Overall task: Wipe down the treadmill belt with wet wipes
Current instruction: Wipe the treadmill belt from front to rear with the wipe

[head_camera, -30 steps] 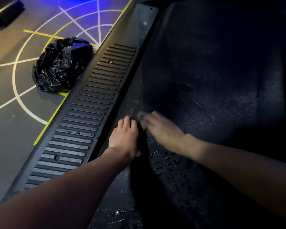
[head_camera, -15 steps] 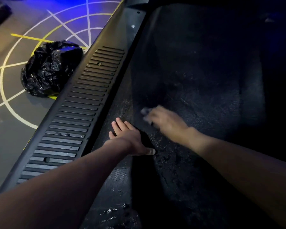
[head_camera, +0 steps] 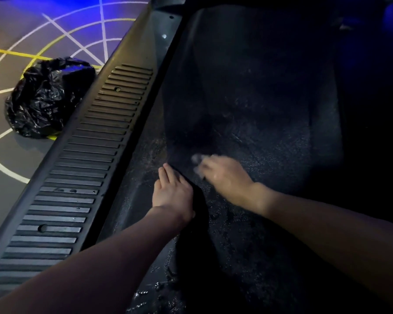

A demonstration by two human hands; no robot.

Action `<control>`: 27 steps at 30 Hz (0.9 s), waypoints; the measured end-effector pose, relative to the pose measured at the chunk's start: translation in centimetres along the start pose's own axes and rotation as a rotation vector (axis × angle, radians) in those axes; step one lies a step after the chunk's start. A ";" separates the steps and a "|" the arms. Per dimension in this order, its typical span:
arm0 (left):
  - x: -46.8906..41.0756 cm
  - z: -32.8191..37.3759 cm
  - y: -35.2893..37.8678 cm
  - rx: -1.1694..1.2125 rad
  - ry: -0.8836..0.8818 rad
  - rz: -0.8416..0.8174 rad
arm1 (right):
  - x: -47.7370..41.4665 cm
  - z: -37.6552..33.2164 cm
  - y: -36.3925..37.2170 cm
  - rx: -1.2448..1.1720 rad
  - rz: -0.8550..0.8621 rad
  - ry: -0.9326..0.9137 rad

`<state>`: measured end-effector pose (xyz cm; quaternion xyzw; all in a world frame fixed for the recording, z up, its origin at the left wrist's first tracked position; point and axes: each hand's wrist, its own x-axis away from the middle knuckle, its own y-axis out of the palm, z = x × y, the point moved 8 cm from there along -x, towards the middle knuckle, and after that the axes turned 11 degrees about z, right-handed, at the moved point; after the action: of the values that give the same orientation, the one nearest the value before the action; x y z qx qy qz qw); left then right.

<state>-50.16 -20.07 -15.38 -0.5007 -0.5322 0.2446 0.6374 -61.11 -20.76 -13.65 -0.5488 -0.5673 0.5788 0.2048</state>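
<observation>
While the right hand (head_camera: 225, 177) rubs a pale wet wipe (head_camera: 196, 158) over the treadmill belt (head_camera: 270, 137), its fingers look bunched over the wad, though motion blur hides exactly how they curl. The left hand (head_camera: 171, 196) lies flat on the belt's left margin, fingers straight and pressed together, just beside the ribbed side rail (head_camera: 89, 159). That bracing seems useful: it should steady the body and may stop the belt creeping under the strokes.

To do this step well, I judge the wipe should be pressed flat rather than balled, so that more of it meets the textured surface. It should be driven in overlapping passes across the width. The greyish, dusty strip (head_camera: 153, 148) along the left edge, just beyond the left fingertips, looks most in need. The near part glistens with droplets (head_camera: 159, 286) and is probably covered.

The belt lies right of the rail, filling the middle and right of the view. Its long axis runs near to far, slanting rightward as it recedes, parallel to the rail. The far end fades into shadow. A black bag (head_camera: 45, 96) sits on the floor (head_camera: 7, 200), left of the rail.
</observation>
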 end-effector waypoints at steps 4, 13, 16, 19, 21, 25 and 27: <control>0.0 0.0 -0.6 -0.035 0.037 0.032 | 1.7 -2.1 -0.4 0.013 -0.141 -0.294; -0.3 1.5 -0.1 0.164 -0.097 -0.145 | 3.8 -1.0 -0.7 0.029 -0.223 -0.106; -0.3 2.7 0.8 0.209 -0.147 -0.169 | 4.3 0.2 -1.5 0.011 -0.171 -0.201; -0.1 3.2 1.3 0.162 -0.170 -0.131 | 3.4 6.0 -2.1 0.033 0.011 0.214; 0.1 3.4 1.3 0.150 -0.166 -0.127 | 4.1 4.4 -1.9 0.025 0.009 0.179; 0.2 4.5 0.5 0.048 -0.034 -0.049 | 6.4 0.5 -1.9 -0.052 -0.206 -0.155; 0.7 6.1 0.1 0.006 0.101 0.010 | 5.6 3.5 -2.3 -0.011 -0.136 -0.028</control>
<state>-55.51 -17.11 -15.58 -0.5132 -0.4961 0.2237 0.6637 -66.83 -16.83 -14.77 -0.5020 -0.6093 0.5679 0.2327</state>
